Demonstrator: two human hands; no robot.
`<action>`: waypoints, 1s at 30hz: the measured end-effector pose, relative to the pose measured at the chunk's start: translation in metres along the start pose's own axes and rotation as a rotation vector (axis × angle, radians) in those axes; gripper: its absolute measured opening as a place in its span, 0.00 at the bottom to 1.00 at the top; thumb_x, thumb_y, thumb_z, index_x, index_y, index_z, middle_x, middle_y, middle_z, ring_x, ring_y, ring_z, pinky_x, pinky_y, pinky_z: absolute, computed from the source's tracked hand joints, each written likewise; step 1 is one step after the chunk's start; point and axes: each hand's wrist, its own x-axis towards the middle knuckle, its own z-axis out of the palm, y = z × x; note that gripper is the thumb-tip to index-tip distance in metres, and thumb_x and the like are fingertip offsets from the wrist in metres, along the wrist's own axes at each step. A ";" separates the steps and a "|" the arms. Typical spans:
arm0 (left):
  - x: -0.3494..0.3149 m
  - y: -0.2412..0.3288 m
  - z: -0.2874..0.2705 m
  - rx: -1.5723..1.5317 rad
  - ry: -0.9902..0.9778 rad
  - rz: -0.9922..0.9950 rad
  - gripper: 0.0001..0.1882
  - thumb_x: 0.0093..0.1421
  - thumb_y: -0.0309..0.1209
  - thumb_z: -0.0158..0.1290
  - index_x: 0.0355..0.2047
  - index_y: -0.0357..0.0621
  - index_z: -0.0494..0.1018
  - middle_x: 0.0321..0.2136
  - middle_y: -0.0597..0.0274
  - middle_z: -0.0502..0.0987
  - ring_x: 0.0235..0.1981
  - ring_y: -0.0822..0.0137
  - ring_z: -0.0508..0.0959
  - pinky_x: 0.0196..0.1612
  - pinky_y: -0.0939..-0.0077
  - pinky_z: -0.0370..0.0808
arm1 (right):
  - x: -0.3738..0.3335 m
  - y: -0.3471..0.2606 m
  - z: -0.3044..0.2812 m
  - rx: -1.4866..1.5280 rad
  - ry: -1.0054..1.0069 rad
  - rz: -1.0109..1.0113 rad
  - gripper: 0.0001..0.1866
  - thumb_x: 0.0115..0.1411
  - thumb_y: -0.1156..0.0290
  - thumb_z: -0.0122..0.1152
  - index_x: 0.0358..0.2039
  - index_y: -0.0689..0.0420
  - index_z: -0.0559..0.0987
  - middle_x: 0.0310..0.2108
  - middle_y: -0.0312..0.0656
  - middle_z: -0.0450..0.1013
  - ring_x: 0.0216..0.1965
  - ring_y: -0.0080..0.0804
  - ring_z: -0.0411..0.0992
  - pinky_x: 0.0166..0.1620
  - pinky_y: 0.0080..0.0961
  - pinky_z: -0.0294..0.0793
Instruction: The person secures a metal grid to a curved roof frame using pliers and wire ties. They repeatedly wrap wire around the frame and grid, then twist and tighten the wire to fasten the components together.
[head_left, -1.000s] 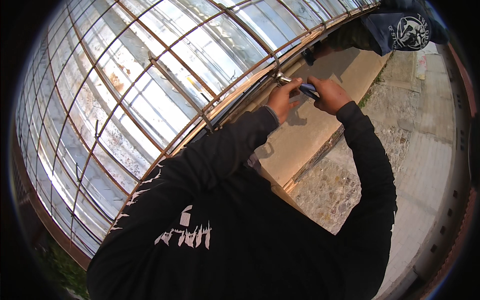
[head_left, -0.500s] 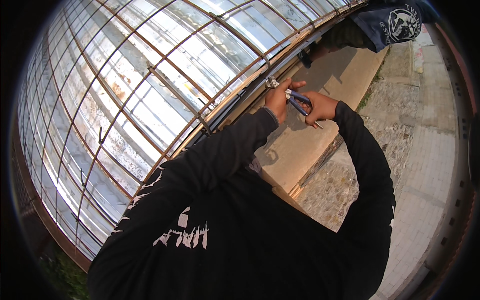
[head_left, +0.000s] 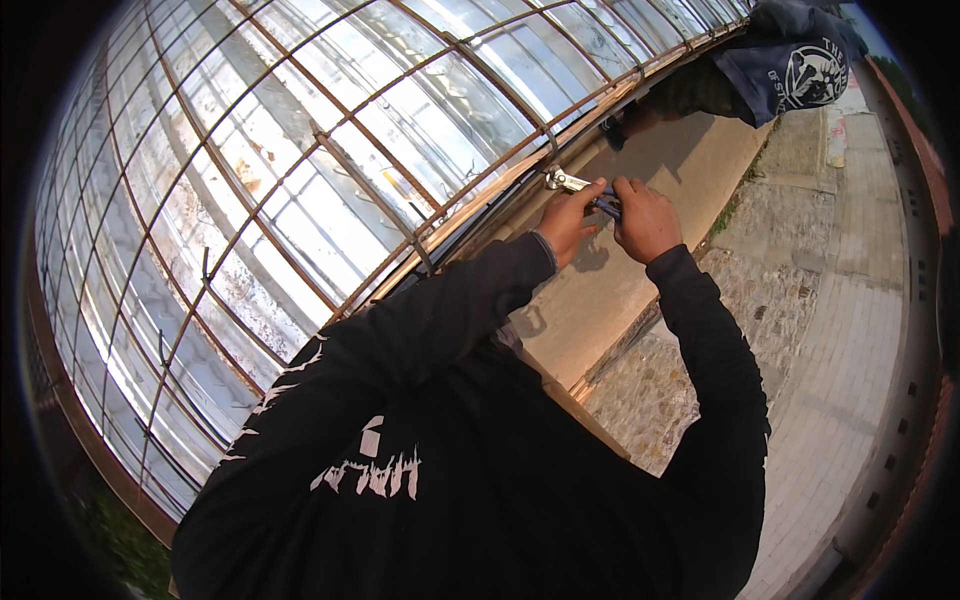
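Note:
A pair of pliers [head_left: 569, 182] with a bright metal head and dark blue handles is held between my two hands, above a brown ledge. My right hand [head_left: 648, 222] is closed round the handles, its fingers bent over them. Just behind the metal head, my left hand [head_left: 569, 224] grips the tool between thumb and fingers. The head points left, close to the edge of a grid of rusty steel bars [head_left: 385, 155]; whether its jaws touch a bar I cannot tell.
Ribbed shiny metal sheets [head_left: 240, 180] lie under the bar grid on the left. A brown plank-like ledge [head_left: 590, 310] runs below my hands, with rough stone ground [head_left: 660, 390] lower down. Another person in a dark shirt [head_left: 790, 75] is at the far right.
The pliers have turned, with the handles higher and the head now pointing left. My right hand has rotated over the handles; my left has shifted back from the head.

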 end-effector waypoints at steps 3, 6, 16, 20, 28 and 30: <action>-0.008 -0.005 -0.005 0.014 -0.044 -0.084 0.14 0.64 0.46 0.54 0.43 0.53 0.73 0.43 0.73 0.71 0.45 0.72 0.69 0.53 0.63 0.64 | 0.034 0.027 -0.012 -0.005 -0.113 -0.177 0.19 0.46 0.77 0.61 0.41 0.55 0.70 0.31 0.51 0.74 0.37 0.55 0.75 0.39 0.49 0.73; -0.013 -0.007 -0.004 0.094 -0.037 -0.033 0.14 0.63 0.45 0.55 0.44 0.54 0.73 0.42 0.73 0.71 0.45 0.72 0.69 0.54 0.65 0.65 | 0.042 0.037 -0.010 0.048 -0.224 -0.210 0.18 0.45 0.78 0.59 0.40 0.57 0.70 0.30 0.54 0.75 0.37 0.60 0.73 0.40 0.50 0.72; -0.015 0.010 -0.019 0.028 -0.092 -0.041 0.20 0.65 0.46 0.53 0.50 0.45 0.70 0.49 0.64 0.73 0.49 0.69 0.71 0.53 0.64 0.69 | -0.002 0.024 0.040 1.565 -1.054 0.305 0.15 0.44 0.83 0.52 0.35 0.57 0.71 0.25 0.35 0.63 0.23 0.24 0.62 0.28 0.25 0.64; -0.012 0.009 -0.027 -0.045 -0.240 -0.042 0.17 0.69 0.43 0.48 0.45 0.41 0.70 0.52 0.56 0.75 0.44 0.66 0.76 0.51 0.69 0.75 | -0.026 -0.017 0.057 2.409 -1.289 0.253 0.11 0.49 0.82 0.53 0.35 0.57 0.71 0.26 0.35 0.65 0.23 0.20 0.63 0.27 0.19 0.63; -0.008 -0.003 -0.026 0.000 -0.005 0.078 0.15 0.68 0.42 0.51 0.34 0.42 0.70 0.32 0.59 0.77 0.36 0.68 0.76 0.43 0.73 0.75 | -0.047 -0.039 0.035 1.443 -0.651 0.542 0.13 0.55 0.65 0.71 0.29 0.56 0.74 0.23 0.32 0.72 0.26 0.23 0.74 0.31 0.24 0.77; -0.006 -0.004 -0.035 0.073 0.000 0.091 0.16 0.67 0.43 0.52 0.33 0.43 0.70 0.27 0.64 0.74 0.33 0.69 0.76 0.38 0.75 0.74 | -0.045 -0.063 0.034 1.600 -0.676 0.706 0.13 0.53 0.67 0.73 0.28 0.55 0.75 0.21 0.30 0.70 0.23 0.23 0.72 0.28 0.22 0.76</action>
